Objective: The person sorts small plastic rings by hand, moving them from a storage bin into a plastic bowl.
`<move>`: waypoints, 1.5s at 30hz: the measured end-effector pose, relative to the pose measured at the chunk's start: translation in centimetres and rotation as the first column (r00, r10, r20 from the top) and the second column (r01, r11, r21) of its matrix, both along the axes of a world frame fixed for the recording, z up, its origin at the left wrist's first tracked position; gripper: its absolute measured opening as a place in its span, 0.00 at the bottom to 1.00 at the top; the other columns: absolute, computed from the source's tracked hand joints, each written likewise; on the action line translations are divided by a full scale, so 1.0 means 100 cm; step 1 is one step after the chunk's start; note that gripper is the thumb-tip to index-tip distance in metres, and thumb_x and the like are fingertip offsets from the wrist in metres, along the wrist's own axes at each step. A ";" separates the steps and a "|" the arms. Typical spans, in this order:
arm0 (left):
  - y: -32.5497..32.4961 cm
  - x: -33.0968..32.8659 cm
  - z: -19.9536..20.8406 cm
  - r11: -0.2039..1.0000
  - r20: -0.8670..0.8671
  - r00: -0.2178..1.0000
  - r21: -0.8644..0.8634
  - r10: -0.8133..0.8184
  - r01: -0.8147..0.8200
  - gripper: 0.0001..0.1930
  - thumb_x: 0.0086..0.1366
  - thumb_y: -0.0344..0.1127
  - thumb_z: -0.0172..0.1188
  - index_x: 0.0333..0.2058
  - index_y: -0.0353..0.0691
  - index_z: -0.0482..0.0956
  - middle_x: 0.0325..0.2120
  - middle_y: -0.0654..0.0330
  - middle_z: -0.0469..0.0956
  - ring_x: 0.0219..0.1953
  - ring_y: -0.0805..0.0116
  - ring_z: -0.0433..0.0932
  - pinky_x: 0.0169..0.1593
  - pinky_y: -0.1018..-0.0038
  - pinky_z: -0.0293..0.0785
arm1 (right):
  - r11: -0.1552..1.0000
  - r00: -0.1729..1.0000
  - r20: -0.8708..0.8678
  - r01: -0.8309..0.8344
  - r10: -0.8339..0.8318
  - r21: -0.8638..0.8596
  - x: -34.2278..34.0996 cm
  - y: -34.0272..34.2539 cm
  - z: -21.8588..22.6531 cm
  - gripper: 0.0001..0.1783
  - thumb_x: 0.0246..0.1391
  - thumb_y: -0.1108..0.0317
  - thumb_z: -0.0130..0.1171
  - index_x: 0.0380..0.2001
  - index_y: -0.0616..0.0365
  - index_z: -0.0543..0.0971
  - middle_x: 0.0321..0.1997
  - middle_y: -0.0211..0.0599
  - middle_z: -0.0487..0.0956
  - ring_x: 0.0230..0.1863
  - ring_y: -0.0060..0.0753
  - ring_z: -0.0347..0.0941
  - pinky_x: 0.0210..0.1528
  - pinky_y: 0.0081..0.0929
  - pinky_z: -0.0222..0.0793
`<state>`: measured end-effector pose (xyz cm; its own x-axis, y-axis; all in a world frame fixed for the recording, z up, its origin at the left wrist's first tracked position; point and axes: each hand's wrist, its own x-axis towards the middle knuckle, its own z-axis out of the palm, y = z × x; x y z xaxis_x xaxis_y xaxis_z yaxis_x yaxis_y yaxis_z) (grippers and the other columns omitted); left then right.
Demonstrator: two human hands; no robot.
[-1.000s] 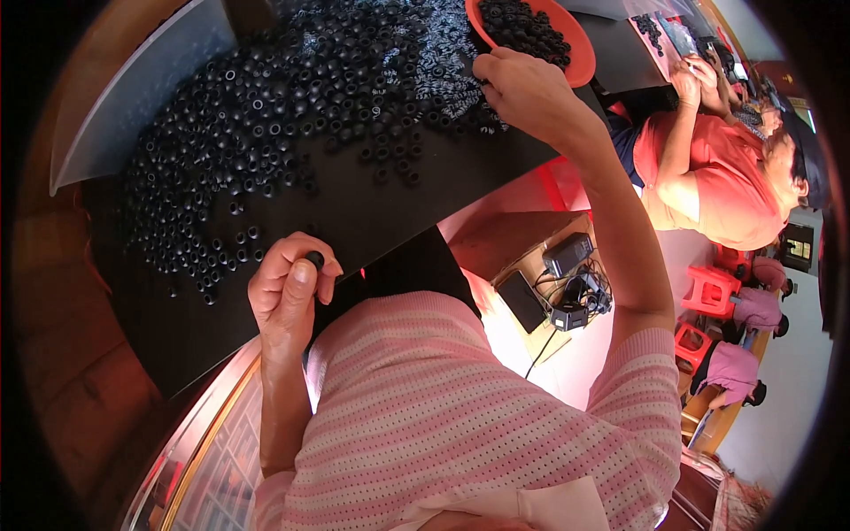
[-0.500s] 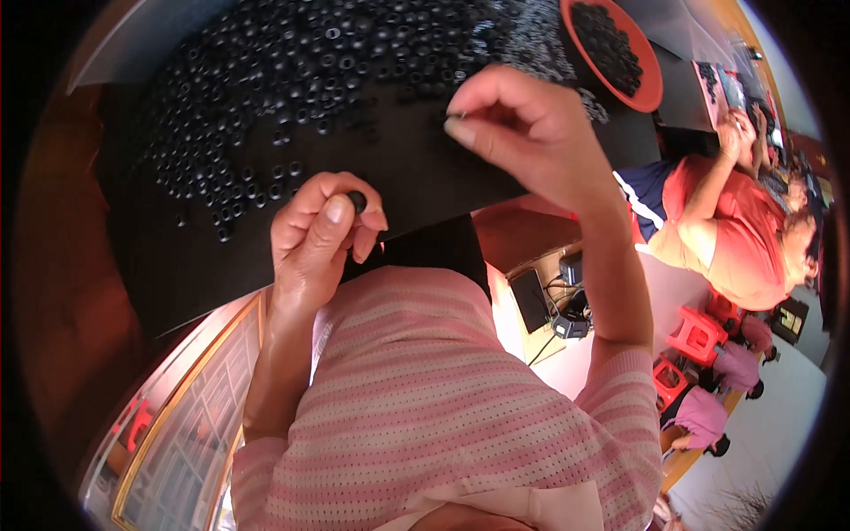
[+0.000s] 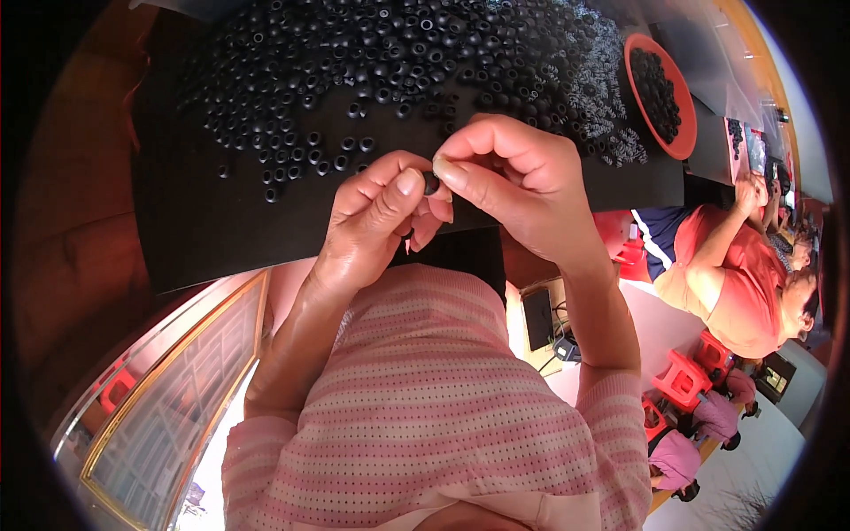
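My left hand (image 3: 376,212) pinches a small round black bead-like part (image 3: 430,183) between thumb and forefinger. Right beside it, the thumb and forefinger of my right hand (image 3: 527,181) are pressed together at the part's upper edge. Whatever sits between those right fingertips is too small to make out. Both hands are above the near edge of the black table (image 3: 212,239). Beyond them spreads a heap of similar black hollow parts (image 3: 354,66), and a pile of small silvery coil-like pieces (image 3: 602,80) lies to its right.
An orange-red bowl (image 3: 688,133) of dark parts stands at the right of the table. Another person in an orange shirt (image 3: 739,283) sits farther right, hands together. Red stools (image 3: 682,379) and more people in pink tops are beyond. A gold-framed panel (image 3: 168,389) is at lower left.
My right hand has come down from near the heap to meet my left hand, which still holds the black part. The view has shifted, so the table and bowl appear farther right.
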<state>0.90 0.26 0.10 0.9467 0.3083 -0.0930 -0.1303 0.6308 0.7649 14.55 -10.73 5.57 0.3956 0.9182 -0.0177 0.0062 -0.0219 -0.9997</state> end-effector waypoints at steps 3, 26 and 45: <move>0.002 -0.001 0.000 0.994 -0.020 1.000 -0.112 -0.005 0.003 0.18 0.70 0.47 0.50 0.41 0.35 0.74 0.27 0.61 0.77 0.22 0.78 0.69 0.25 0.82 0.64 | 0.997 0.999 0.032 0.024 -0.027 0.075 -0.005 0.001 -0.007 0.03 0.57 0.76 0.56 0.30 0.65 0.75 0.26 0.32 0.78 0.26 0.21 0.77 0.28 0.19 0.71; -0.005 0.003 -0.009 0.984 0.137 0.990 0.167 0.039 -0.061 0.17 0.73 0.46 0.43 0.38 0.36 0.70 0.29 0.60 0.72 0.22 0.77 0.67 0.27 0.81 0.67 | 0.933 0.573 0.737 0.248 -0.358 0.261 0.011 -0.053 -0.024 0.13 0.47 0.81 0.59 0.38 0.57 0.76 0.30 0.38 0.75 0.29 0.38 0.72 0.27 0.30 0.69; -0.002 -0.001 0.000 0.979 -0.038 0.995 0.182 -0.091 0.097 0.14 0.71 0.42 0.49 0.33 0.37 0.73 0.25 0.67 0.72 0.24 0.82 0.65 0.28 0.82 0.63 | 0.990 0.208 0.975 0.100 0.079 -0.102 0.063 0.017 -0.028 0.10 0.43 0.75 0.59 0.33 0.53 0.78 0.32 0.33 0.71 0.32 0.39 0.74 0.28 0.35 0.71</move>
